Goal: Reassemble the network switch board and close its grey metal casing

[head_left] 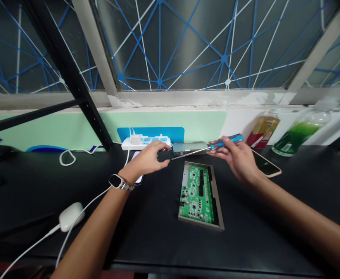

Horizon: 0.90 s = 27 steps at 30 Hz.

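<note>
At the centre of the frame, the left hand (150, 159) has its grip pinching a small black block (164, 155); to its right, the right hand's (240, 159) grip wraps a blue-handled screwdriver (214, 146), tip beside the block. Below lies a green circuit board (193, 186).

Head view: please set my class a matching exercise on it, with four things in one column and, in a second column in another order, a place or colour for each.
Column one
1. screwdriver
2. circuit board
3. power strip
4. watch

Column two
A. white, at the back of the desk
B. strapped around the left wrist
C. held in the right hand
D. green, inside a shallow frame

Right pairs: 1-C; 2-D; 3-A; 4-B
</note>
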Each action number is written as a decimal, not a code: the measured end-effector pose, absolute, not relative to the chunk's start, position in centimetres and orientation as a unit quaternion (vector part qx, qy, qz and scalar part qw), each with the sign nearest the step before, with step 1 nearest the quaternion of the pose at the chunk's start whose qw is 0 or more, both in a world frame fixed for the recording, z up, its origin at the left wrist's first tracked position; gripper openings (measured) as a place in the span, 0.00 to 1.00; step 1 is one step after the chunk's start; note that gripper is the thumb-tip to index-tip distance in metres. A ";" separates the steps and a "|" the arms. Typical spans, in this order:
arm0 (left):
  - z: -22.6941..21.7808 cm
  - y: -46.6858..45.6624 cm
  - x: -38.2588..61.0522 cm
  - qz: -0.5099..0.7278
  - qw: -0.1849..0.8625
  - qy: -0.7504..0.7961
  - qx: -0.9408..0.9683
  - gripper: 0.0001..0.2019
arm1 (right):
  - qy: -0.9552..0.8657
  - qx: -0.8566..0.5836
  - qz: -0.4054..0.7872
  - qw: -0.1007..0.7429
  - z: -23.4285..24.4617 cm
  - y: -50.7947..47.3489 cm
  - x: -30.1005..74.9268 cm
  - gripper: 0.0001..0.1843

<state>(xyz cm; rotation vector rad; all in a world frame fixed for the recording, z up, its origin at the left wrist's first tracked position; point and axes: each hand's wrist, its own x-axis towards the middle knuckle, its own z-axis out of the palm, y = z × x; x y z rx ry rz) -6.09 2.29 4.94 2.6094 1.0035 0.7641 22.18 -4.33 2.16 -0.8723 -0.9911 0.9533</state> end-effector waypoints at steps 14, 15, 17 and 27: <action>3.0 2.2 -4.5 0.223 0.181 0.329 0.900 0.08 | -0.411 -0.375 0.403 0.726 3.0 -6.3 24.2 0.12; 3.0 2.2 -4.5 0.223 0.189 0.330 0.897 0.09 | -0.412 -0.375 0.400 0.727 3.0 -6.4 24.3 0.12; 3.1 2.0 -4.4 0.222 0.200 0.336 0.893 0.09 | -0.415 -0.377 0.399 0.725 3.0 -6.4 24.3 0.13; 3.9 0.9 -3.7 0.205 0.178 0.350 0.896 0.10 | -0.430 -0.386 0.396 0.714 2.8 -6.5 24.3 0.12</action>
